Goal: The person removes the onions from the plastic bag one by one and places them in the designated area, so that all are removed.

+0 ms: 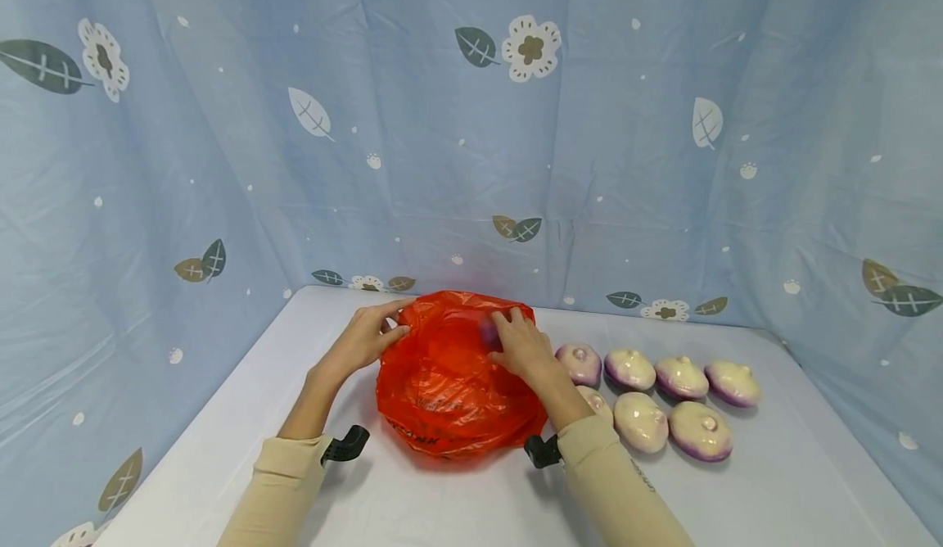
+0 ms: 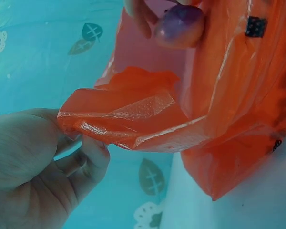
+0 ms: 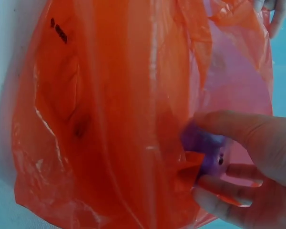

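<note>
A red plastic bag (image 1: 449, 367) stands with its mouth open on the white table. My left hand (image 1: 363, 336) pinches the bag's left rim between thumb and fingers; the left wrist view shows the film (image 2: 119, 114) stretched out from that grip. Over the bag's right side, my right hand (image 1: 521, 344) holds a purple-and-white turnip (image 1: 488, 332) at the opening. In the right wrist view the thumb and fingers are around this turnip (image 3: 209, 143), with part of it behind the bag's edge. From the left wrist, its purple end (image 2: 181, 24) shows within the bag's mouth.
Several more turnips lie in two rows right of the bag, among them a back-row one (image 1: 733, 383) and a front-row one (image 1: 701, 432). My right forearm partly covers the nearest. A blue patterned curtain (image 1: 442, 162) surrounds the white table (image 1: 412, 514).
</note>
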Available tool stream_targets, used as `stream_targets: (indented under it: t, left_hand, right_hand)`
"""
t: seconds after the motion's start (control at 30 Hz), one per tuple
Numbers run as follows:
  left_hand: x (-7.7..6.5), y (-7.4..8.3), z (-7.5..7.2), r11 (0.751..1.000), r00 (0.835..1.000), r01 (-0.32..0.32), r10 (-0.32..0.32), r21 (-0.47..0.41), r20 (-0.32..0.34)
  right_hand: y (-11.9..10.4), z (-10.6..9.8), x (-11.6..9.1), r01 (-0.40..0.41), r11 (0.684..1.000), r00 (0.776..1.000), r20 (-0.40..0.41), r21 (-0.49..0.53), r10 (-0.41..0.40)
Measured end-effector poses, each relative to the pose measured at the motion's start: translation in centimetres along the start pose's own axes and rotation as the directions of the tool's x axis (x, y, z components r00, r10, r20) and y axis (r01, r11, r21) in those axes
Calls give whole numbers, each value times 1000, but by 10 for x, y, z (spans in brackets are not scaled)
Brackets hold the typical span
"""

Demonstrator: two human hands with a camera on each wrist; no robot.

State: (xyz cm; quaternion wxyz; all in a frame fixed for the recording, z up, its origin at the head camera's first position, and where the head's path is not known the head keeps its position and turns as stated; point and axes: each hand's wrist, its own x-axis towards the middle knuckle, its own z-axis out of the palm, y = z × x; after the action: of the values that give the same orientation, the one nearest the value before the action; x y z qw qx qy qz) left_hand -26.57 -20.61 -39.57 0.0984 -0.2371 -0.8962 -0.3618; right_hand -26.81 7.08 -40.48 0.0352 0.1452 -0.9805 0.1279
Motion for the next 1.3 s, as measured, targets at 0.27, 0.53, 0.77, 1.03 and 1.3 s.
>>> stream_targets:
  t: [0.27,0.53,0.77,1.03,1.3]
  left_hand:
    - [-1,0,1,1000,1000,1,-1,11,-4]
    - [-1,0,0,999,1000,1,-1,37,3]
    - [-1,1,0,999,1000,9,-9,39,4]
    - [-2,1,0,999,1000,4,-4,33,-1]
    - [0,0,1,1000,1000,11,-11,28,1]
  right_hand:
    - [-2,-1,-1,23,1000,1000,3,-5,-23]
    - [-6,-3,-6,36,999,999,27,32,-37]
    - [-4,-4,-9,57,998,998,26,37,-58]
    - [-4,-2,-10,65,997,998,11,39,-65]
    - [-5,0,-10,90,995,996,-3,54,-90]
